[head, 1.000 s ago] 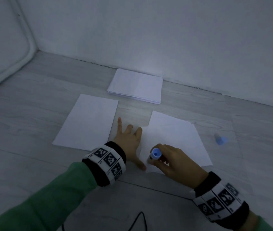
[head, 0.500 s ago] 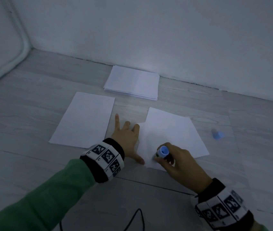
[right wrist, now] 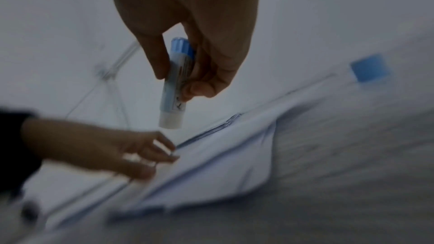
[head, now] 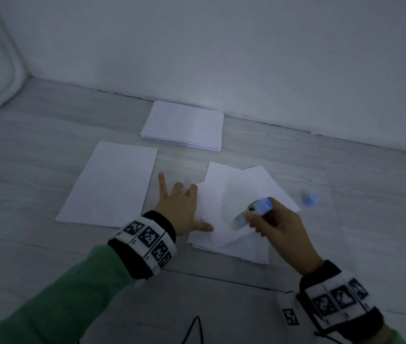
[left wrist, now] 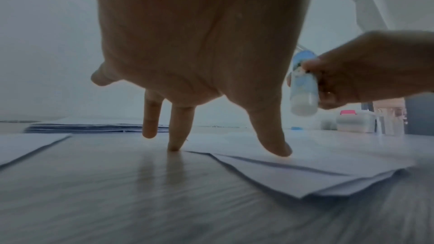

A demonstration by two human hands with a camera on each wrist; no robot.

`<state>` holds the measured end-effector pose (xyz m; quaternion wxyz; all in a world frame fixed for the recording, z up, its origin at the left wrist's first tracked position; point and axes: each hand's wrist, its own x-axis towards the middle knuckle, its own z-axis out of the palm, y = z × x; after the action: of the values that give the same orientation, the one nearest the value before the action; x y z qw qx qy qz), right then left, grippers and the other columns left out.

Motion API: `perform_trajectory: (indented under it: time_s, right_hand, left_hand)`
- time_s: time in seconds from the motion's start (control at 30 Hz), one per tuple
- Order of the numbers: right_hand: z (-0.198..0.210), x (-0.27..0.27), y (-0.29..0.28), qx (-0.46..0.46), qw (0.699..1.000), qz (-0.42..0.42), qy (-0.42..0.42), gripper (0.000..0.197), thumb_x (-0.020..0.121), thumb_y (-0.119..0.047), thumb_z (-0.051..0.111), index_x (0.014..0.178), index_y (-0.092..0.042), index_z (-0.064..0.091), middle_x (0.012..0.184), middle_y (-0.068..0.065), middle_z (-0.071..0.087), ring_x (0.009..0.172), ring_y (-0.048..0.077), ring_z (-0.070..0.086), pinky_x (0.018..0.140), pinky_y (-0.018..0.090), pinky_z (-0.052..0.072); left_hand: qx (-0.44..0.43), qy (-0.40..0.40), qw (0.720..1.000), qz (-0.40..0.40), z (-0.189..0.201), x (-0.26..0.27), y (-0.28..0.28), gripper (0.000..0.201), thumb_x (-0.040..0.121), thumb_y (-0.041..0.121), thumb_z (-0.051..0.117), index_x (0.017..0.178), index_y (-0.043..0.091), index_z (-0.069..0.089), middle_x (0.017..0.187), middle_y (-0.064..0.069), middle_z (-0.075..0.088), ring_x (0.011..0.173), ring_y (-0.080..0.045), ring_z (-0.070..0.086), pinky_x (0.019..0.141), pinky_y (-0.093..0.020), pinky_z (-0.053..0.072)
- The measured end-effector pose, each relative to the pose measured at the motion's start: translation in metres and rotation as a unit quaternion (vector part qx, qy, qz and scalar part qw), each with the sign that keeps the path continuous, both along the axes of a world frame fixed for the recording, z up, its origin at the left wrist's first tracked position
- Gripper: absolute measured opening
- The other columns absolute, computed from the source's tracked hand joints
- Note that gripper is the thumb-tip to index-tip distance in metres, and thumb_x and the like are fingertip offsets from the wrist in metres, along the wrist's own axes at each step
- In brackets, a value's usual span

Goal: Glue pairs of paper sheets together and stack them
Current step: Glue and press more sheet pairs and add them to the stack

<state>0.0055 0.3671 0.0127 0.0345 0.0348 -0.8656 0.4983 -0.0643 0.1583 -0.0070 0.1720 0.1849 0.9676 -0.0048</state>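
My right hand (head: 275,223) grips an uncapped blue glue stick (head: 252,212) (left wrist: 303,88) (right wrist: 175,84), tip down, lifted just above two skewed white sheets (head: 231,202) (left wrist: 317,170) (right wrist: 218,159) on the floor. Beside it my left hand (head: 180,207) (left wrist: 202,58) (right wrist: 98,147) lies spread, its thumb pressing the sheets' left edge and its fingertips on the floor. A single sheet (head: 111,182) lies to the left. A stack of paper (head: 184,125) (left wrist: 94,127) sits by the wall.
The glue stick's blue cap (head: 310,199) (right wrist: 370,68) lies on the floor right of the sheets. A white wall (head: 221,45) runs close behind the stack. A black cable (head: 194,328) lies near the bottom edge. Plastic containers (left wrist: 354,121) stand far off.
The right hand has lifted the glue stick off the paper and tilted it. The top sheet has turned askew, so a second sheet shows beneath. The left hand stays put.
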Motion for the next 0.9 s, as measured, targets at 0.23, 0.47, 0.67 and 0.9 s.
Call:
perform_trajectory:
  time_s: [0.23,0.47,0.67,0.9]
  right_hand:
    - [0.007,-0.002,0.009,-0.046,0.999,-0.009,-0.016,0.008,0.086,-0.017,0.064,0.083,-0.01,0.063,0.068,0.01,0.063,0.059,0.018,0.055,0.057,0.029,0.045]
    - [-0.007,0.0,-0.016,0.158,0.975,0.154,0.024,0.016,0.086,-0.023,0.065,0.087,-0.009,0.058,0.073,0.003,0.06,0.059,0.009,0.048,0.061,0.025,0.044]
    - [-0.008,0.0,-0.005,0.18,0.974,0.129,0.039,0.013,0.086,-0.017,0.065,0.085,-0.007,0.057,0.068,-0.001,0.057,0.055,0.004,0.046,0.057,0.011,0.035]
    - [-0.008,-0.01,0.039,0.2,0.979,0.038,0.033,0.008,0.083,-0.01,0.067,0.083,-0.007,0.059,0.065,0.003,0.06,0.054,0.009,0.052,0.055,0.013,0.038]
  left_hand:
    - [-0.029,0.015,0.999,-0.016,0.001,0.005,0.003,0.108,0.069,0.082,0.045,0.14,0.005,0.02,0.148,-0.009,0.029,0.142,-0.028,0.012,0.094,-0.065,-0.027]
    - [-0.047,0.029,0.998,-0.001,0.001,0.012,0.01,0.112,0.065,0.086,0.042,0.139,0.005,0.021,0.149,-0.013,0.029,0.143,-0.031,0.012,0.092,-0.066,-0.028]
    - [-0.063,0.011,0.998,-0.002,0.005,0.009,0.016,0.113,0.066,0.083,0.045,0.141,0.004,0.016,0.149,-0.011,0.026,0.144,-0.032,0.008,0.092,-0.071,-0.024]
    - [-0.069,0.004,0.998,-0.008,0.009,0.009,0.017,0.113,0.068,0.082,0.044,0.142,0.003,0.014,0.15,-0.012,0.025,0.144,-0.031,0.006,0.094,-0.07,-0.022]
